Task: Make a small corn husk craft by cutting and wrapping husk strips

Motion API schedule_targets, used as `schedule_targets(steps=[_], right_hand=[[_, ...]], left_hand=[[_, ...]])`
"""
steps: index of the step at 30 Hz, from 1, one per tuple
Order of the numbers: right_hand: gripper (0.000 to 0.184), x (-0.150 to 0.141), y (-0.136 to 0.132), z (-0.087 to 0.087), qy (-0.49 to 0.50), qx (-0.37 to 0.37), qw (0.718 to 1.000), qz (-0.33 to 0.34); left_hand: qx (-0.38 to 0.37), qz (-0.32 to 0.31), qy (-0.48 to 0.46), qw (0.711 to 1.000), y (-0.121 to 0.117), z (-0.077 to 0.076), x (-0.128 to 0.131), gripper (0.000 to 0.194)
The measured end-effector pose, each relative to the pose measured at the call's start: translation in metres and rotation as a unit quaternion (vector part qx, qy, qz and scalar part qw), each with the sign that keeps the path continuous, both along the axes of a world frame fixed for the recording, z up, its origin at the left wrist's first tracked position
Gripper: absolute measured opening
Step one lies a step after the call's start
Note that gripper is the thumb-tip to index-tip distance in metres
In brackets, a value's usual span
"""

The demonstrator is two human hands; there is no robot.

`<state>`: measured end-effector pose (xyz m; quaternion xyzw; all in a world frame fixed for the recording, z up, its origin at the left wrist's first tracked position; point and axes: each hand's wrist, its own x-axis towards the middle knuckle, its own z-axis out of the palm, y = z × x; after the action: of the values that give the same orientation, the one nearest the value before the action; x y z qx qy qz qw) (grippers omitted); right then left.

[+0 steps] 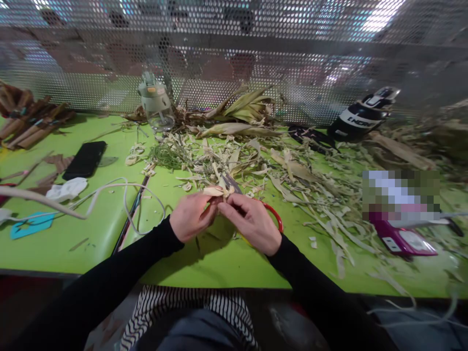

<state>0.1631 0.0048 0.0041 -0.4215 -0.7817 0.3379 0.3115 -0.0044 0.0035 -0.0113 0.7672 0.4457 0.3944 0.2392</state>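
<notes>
Between my two hands is a small pale piece of dried corn husk [215,190], pinched by the fingers of both. My left hand [192,216] grips it from the left, fingers curled around its lower end. From the right, my right hand [254,219] has thumb and forefinger pressed on its other end. Under and beside my right hand lie scissors with a red handle [277,217]; their grey blades [231,183] point away from me, and the hand hides part of them. A heap of husk scraps [219,158] spreads just beyond my hands.
On the left are a black phone [85,160], a white cable [126,192], a blue tag [32,225] and bundled brown husks [32,119]. A clear bottle [156,105] and a black bottle [360,117] stand against the perforated metal screen [226,53]. A magenta device [404,239] lies right.
</notes>
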Motion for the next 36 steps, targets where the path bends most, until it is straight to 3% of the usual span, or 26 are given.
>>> schedule_targets(steps=[4,8,11,14,17,19,21,24,29,36], right_hand=[[0.033,0.000,-0.004,0.005,-0.001,0.052,0.999,0.016],[0.032,0.000,-0.007,0.009,0.001,0.082,0.995,0.053],[0.031,0.000,-0.006,0.007,-0.005,0.113,0.991,0.071],[0.030,-0.001,-0.002,0.001,-0.034,0.142,0.987,0.074],[0.030,-0.001,0.001,-0.007,-0.093,0.199,0.976,0.014],[0.029,-0.001,0.002,-0.009,-0.143,0.252,0.956,-0.051],[0.025,-0.001,0.002,-0.010,-0.183,0.296,0.934,-0.084],[0.020,-0.002,0.001,-0.009,-0.193,0.316,0.927,-0.063],[0.022,-0.003,0.002,-0.013,-0.156,0.267,0.951,-0.025],[0.025,-0.010,0.003,-0.018,-0.126,0.232,0.965,0.013]], left_hand=[[0.079,0.007,0.103,0.992,-0.003,0.004,-0.002,0.025],[0.197,0.019,0.113,0.974,-0.004,0.003,-0.004,0.021],[0.228,0.029,0.104,0.968,-0.003,-0.001,-0.002,0.021],[0.155,0.027,0.067,0.985,0.001,-0.003,0.000,0.024],[-0.033,-0.024,-0.039,0.998,0.007,0.001,-0.001,0.026],[-0.157,-0.062,-0.140,0.976,0.009,0.004,-0.002,0.029],[-0.229,-0.078,-0.219,0.945,0.011,0.006,-0.002,0.038],[-0.266,-0.052,-0.275,0.922,0.012,0.006,-0.001,0.038],[-0.295,0.014,-0.341,0.893,0.015,0.001,0.006,0.033],[-0.279,0.028,-0.353,0.892,0.014,-0.004,0.011,0.027]])
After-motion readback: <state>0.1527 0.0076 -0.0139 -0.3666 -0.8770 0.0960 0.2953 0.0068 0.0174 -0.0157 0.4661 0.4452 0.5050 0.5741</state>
